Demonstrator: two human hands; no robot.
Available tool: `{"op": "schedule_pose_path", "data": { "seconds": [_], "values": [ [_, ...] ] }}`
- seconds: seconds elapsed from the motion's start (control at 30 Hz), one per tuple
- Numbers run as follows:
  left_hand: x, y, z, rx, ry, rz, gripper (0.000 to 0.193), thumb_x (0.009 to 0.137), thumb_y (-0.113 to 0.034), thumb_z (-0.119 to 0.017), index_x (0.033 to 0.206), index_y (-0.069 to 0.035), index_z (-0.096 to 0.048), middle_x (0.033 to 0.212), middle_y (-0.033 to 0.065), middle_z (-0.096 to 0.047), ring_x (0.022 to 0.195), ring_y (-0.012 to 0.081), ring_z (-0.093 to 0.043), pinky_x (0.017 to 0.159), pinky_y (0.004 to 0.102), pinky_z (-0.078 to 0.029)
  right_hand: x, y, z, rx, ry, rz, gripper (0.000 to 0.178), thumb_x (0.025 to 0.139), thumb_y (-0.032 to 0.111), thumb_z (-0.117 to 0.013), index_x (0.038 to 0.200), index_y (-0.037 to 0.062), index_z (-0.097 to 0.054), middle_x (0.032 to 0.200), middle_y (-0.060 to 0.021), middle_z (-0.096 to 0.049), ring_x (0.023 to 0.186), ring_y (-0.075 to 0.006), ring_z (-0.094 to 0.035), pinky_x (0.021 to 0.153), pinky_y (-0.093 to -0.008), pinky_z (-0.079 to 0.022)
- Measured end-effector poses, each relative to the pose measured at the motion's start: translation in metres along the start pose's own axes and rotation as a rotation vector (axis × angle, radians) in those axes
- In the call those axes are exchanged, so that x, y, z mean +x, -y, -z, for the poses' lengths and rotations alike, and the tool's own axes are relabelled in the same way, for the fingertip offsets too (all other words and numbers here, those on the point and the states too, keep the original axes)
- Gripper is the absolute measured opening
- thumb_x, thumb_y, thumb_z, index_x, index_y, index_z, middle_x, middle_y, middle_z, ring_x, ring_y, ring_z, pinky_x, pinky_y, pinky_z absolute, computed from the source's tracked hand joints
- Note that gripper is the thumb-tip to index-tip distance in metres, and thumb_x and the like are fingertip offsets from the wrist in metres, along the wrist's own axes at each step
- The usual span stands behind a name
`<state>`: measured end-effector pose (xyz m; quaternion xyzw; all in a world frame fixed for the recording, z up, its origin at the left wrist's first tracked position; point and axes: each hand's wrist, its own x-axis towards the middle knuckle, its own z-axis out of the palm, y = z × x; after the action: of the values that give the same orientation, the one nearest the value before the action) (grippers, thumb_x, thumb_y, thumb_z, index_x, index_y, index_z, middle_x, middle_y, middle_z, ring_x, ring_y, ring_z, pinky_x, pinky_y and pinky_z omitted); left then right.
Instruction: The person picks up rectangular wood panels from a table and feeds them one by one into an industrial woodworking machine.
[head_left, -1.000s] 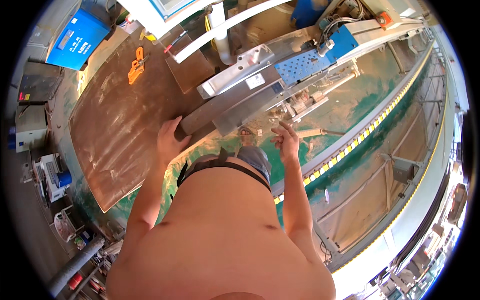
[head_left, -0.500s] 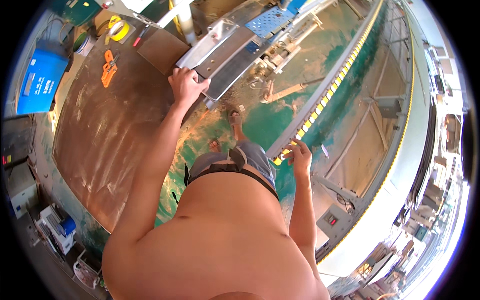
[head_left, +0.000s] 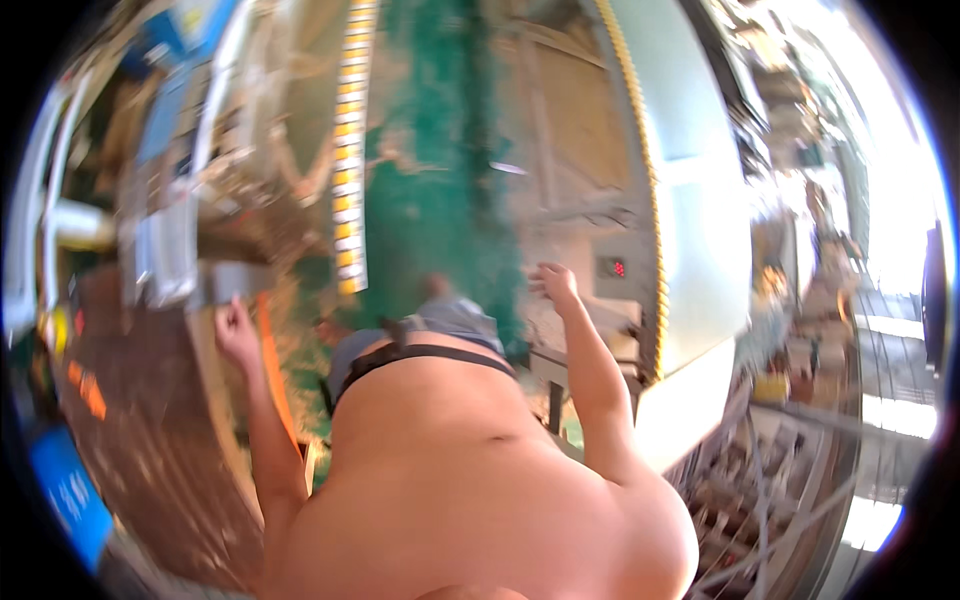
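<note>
My left hand (head_left: 237,335), smeared by motion, hangs near the edge of the brown tabletop (head_left: 150,420), just below the end of the metal machine (head_left: 172,255). Whether its fingers are apart or closed cannot be made out. On the other side, my right hand (head_left: 555,283) is raised in the air with its fingers loosely bent and apart, and I see nothing in it. A grey panel with a small red display (head_left: 617,268) lies just right of it. Between my hands runs a long rail with yellow and white blocks (head_left: 348,170).
An orange tool (head_left: 88,390) lies on the tabletop, with a blue bin (head_left: 68,490) beyond its left edge. A long pale machine bed (head_left: 695,200) edged by a yellow chain (head_left: 650,200) stands on the right. Green floor (head_left: 425,220) shows between the machines.
My view and body have swung to the right. My left hand has come off the metal machine's end. My right hand has left the rail with yellow blocks and is now beside the display panel.
</note>
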<state>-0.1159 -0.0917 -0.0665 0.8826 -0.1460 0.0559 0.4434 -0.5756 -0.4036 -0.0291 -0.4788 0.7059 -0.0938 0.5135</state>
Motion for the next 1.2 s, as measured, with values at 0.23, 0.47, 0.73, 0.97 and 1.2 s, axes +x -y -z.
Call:
{"op": "schedule_pose_path", "data": {
  "seconds": [0.23,0.47,0.73,0.97,1.2],
  "values": [
    [-0.25,0.27,-0.026,0.824,1.218,1.055,0.05,0.085,-0.04,-0.055,0.116,-0.001,-0.052,0.111,0.0145,-0.056,0.095,0.0292,-0.054,0.076,0.0427,-0.043,0.09,-0.005,0.199,0.341,-0.488,0.112,0.026,0.085,0.017,-0.052,0.104,0.0008,-0.059,0.079,-0.0094,-0.066,0.055,-0.0164,-0.061,0.045,-0.0264,-0.044],
    [-0.302,0.198,0.002,0.69,1.012,0.463,0.04,0.086,-0.035,-0.05,0.099,0.001,-0.061,0.092,0.0177,-0.063,0.085,0.0317,-0.058,0.074,0.0412,-0.044,0.213,-0.052,0.352,-0.127,-0.981,0.187,0.039,0.077,0.026,-0.062,0.105,-0.0005,-0.06,0.098,-0.0148,-0.064,0.092,-0.0257,-0.061,0.077,-0.0335,-0.048],
    [-0.18,-0.11,-0.064,0.321,0.75,0.465,0.026,0.078,-0.023,-0.064,0.089,0.001,-0.062,0.075,0.0129,-0.063,0.064,0.021,-0.059,0.06,0.0351,-0.046,0.254,-0.137,0.41,-0.287,-1.033,-0.476,0.108,0.056,0.07,-0.066,0.139,0.0157,-0.024,0.122,-0.0208,-0.049,0.111,-0.0347,-0.048,0.092,-0.0468,-0.039],
    [-0.183,-0.205,-0.099,0.205,0.855,0.198,0.024,0.077,-0.016,-0.066,0.096,-0.002,-0.062,0.074,0.0078,-0.064,0.06,0.0147,-0.06,0.055,0.0308,-0.047,0.192,-0.113,0.407,-0.209,-0.947,-0.216,0.074,0.066,0.041,-0.07,0.129,0.0182,-0.04,0.115,-0.021,-0.052,0.102,-0.0357,-0.053,0.088,-0.043,-0.042],
    [-0.158,-0.242,-0.111,-0.273,0.78,0.222,0.035,0.082,-0.021,-0.064,0.109,-0.001,-0.056,0.085,0.0093,-0.066,0.07,0.0141,-0.063,0.063,0.0274,-0.049,0.105,-0.026,0.319,-0.056,-0.474,0.617,0.05,0.07,0.01,-0.068,0.115,0.0019,-0.047,0.101,-0.0102,-0.05,0.087,-0.0201,-0.049,0.076,-0.0319,-0.043]
  ]
}}
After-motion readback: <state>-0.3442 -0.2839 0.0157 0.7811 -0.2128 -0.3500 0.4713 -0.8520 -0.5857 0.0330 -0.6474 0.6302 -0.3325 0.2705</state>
